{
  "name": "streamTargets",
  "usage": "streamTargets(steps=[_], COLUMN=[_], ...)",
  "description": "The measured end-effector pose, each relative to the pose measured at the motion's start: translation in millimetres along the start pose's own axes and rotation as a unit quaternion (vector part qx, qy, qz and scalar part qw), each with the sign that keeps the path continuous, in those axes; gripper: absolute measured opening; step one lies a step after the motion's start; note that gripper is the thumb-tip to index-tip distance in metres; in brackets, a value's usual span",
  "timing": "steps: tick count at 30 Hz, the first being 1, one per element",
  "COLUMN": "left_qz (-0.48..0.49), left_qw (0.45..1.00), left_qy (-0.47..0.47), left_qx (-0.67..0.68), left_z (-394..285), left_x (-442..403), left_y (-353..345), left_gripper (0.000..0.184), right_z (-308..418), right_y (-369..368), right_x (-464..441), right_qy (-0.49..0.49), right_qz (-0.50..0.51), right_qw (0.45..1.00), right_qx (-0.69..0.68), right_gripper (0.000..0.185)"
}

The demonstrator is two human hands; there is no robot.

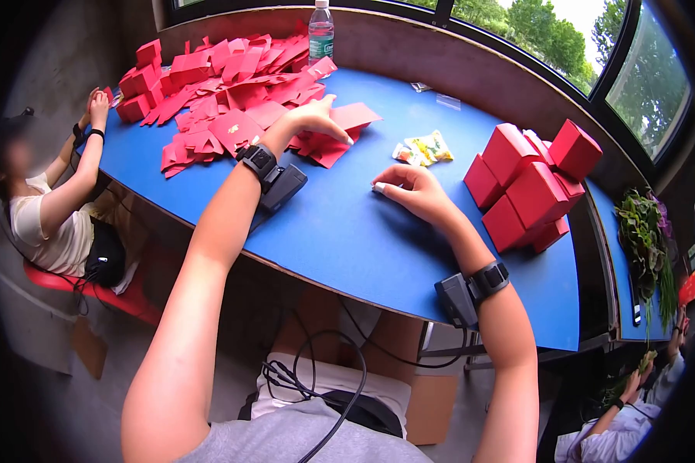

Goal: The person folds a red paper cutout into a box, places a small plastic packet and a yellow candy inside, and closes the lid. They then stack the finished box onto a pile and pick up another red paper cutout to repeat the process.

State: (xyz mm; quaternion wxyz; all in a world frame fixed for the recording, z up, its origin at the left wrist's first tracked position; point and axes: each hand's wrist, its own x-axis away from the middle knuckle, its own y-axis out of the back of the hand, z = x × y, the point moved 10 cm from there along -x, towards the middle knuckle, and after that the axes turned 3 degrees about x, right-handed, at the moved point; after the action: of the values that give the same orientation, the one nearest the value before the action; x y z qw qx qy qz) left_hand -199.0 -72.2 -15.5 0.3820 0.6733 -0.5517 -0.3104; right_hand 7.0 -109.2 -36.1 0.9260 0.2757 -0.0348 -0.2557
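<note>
My left hand [316, 119] reaches over the near right edge of a heap of flat red card pieces [235, 85]. Its fingers are apart, with the thumb pointing right, above a red piece [328, 149]; whether it touches the card is unclear. Over the blue table [324, 224], my right hand [415, 191] has its fingers curled and thumb close to them; what they hold, if anything, is hidden. To its right stands a stack of folded red boxes [525, 185]. Both wrists wear black straps with a device.
A water bottle [321, 35] stands behind the heap. Yellow-green packets [428, 148] lie mid-table. At the left a seated person [54, 193] handles red card near more red boxes [140, 81]. Plants [645, 239] and another person's hands [633, 383] are at the right. Cables hang below.
</note>
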Motion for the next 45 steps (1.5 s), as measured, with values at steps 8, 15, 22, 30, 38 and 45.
streamTargets(steps=[8,15,22,30,38,45], left_qz=[-0.166,-0.067,0.060,0.134,0.109,0.086], left_qw=[0.979,0.940,0.953,0.866,0.822,0.803], left_qy=[-0.042,-0.054,-0.114,-0.196,-0.216,-0.174], left_qx=[0.107,0.331,0.276,0.440,0.515,0.563], left_z=[22.1,-13.1,-113.3,-134.4,-129.6,-117.8], left_x=[-1.6,9.4,71.4,77.4,63.4,55.1], left_y=[45.8,30.2,-19.6,-29.1,-32.5,-32.3], left_gripper=[0.084,0.061,0.050,0.076,0.039,0.027], right_z=[-4.2,27.4,71.8,50.0,53.4,71.0], right_y=[6.7,29.9,42.7,68.5,65.7,59.0], right_x=[-3.2,10.9,30.6,27.5,27.5,37.9], right_qy=[0.043,0.111,0.174,0.171,0.206,0.264], right_qz=[-0.056,-0.195,-0.304,-0.311,-0.289,-0.344], right_qw=[0.997,0.969,0.855,0.930,0.935,0.882], right_qx=[-0.031,0.100,0.382,0.100,-0.014,0.186], right_gripper=[0.020,0.076,0.099,0.098,0.098,0.086])
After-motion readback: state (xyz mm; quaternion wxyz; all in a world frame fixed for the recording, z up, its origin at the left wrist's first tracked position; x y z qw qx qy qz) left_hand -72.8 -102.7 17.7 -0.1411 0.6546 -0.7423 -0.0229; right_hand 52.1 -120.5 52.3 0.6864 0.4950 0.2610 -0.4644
